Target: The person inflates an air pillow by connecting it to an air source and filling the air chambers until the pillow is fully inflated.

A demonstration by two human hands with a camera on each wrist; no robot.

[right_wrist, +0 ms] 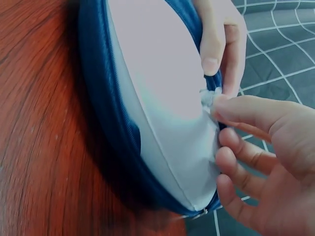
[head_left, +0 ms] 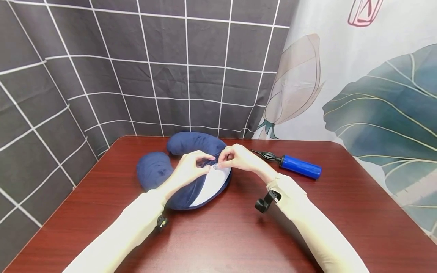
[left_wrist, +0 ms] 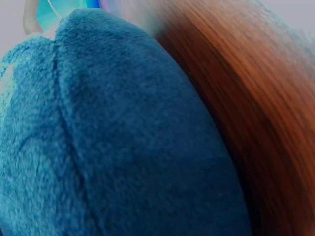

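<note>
A navy plush U-shaped neck pillow (head_left: 153, 170) lies on the table, its zipped cover gaping along the curved side. White inner lining (right_wrist: 152, 73) bulges out of the gap. At the lining's edge sits a small clear valve (right_wrist: 208, 98), pinched between the thumb and fingers of my right hand (head_left: 242, 157). My left hand (head_left: 191, 167) holds the cover's edge right beside the valve, thumb on the near side and fingers behind. Mostly plush cover (left_wrist: 138, 118) fills the left wrist view, where the left fingers are hidden.
A blue hand pump (head_left: 300, 167) with a black nozzle end lies right of the pillow on the reddish-brown wooden table (head_left: 211, 242). Behind the table hangs a dark gridded curtain (head_left: 170, 79), with a leaf-patterned cloth (head_left: 341, 94) at the right.
</note>
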